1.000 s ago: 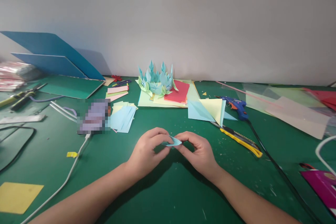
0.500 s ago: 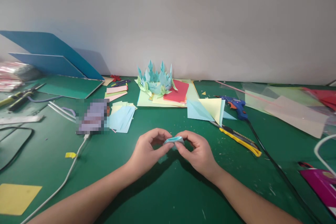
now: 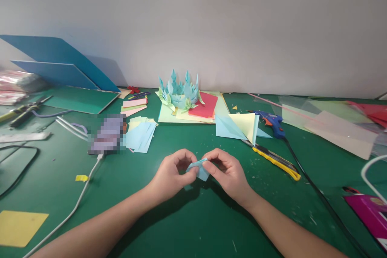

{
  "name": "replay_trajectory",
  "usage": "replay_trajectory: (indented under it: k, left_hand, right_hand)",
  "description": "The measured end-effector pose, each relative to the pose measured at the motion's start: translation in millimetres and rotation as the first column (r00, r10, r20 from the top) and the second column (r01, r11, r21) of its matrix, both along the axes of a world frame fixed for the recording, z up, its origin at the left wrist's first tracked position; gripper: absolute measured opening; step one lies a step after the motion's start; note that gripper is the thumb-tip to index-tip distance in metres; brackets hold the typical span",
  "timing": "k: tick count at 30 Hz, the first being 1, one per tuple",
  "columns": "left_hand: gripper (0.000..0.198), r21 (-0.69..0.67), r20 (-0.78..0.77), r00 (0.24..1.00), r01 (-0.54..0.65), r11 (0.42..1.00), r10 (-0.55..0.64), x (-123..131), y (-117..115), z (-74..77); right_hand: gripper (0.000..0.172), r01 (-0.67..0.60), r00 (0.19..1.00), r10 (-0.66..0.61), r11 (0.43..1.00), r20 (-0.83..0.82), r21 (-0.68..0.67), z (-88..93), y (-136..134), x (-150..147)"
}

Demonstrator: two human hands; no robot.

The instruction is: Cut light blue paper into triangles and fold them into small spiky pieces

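Since half a second ago, the folded blue paper [image 3: 204, 175] has been turned between the fingers: the open pocket that was seen along its top has been narrowed to a slanted fold, raised toward 2 o'clock, and a pale blue face is now shown below the thumbs. Both forearms have been kept almost in place.

With the paper taken as the dial's centre, its left end is pinched from 9 o'clock by the left hand [image 3: 175, 174], thumb in front. Its upper right corner is clamped from 3 o'clock between thumb and forefinger of the right hand [image 3: 227, 175]. The paper is held above the green table [image 3: 199, 225], on which a shadow is cast.

At 11 o'clock a blue paper crown [image 3: 180, 100] is set on stacked sheets, beside a red sheet [image 3: 204, 107]. Loose blue slips [image 3: 140, 139] are fanned at 10 o'clock. A blue glue gun [image 3: 274, 123] is laid at 2 o'clock, a yellow cutter [image 3: 284, 168] near 3, and a yellow sheet [image 3: 22, 227] between 8 and 9.
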State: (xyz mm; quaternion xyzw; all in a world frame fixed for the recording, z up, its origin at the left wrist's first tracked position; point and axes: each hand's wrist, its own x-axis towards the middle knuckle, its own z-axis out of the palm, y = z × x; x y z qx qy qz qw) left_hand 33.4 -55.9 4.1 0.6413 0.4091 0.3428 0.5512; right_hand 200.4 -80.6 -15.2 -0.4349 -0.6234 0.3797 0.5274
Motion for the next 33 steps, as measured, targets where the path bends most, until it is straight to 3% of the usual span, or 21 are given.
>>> replay_trajectory:
  k: [10,14,18,26,33]
  left_hand:
    - [0.012,-0.064,-0.110,0.981,0.154,0.986,-0.160,0.6,-2.3,-4.0]
    - [0.013,-0.083,-0.071,0.991,0.108,0.991,-0.114,0.4,-0.8,-5.6]
    - [0.015,-0.074,-0.062,0.995,0.077,0.994,-0.082,1.2,-0.2,-6.5]
    - [0.018,-0.048,-0.221,0.971,0.083,0.995,-0.091,0.4,-1.1,-4.3]
    - [0.026,-0.100,-0.087,0.995,0.030,0.995,-0.039,0.0,1.3,-1.1]
  right_hand:
    - [0.023,-0.060,0.995,0.055,0.996,0.081,0.066,2.0,-1.3,-1.1]
    - [0.019,-0.092,0.994,0.091,0.996,0.052,0.003,2.1,0.2,-1.7]
    - [0.016,-0.049,0.997,0.049,0.999,0.054,-0.009,-0.1,0.5,-1.9]
    - [0.020,-0.029,0.998,0.032,0.998,0.055,-0.061,-2.3,0.2,-3.9]
    - [0.029,-0.096,0.994,0.104,0.983,0.040,-0.153,-5.3,1.3,-3.1]
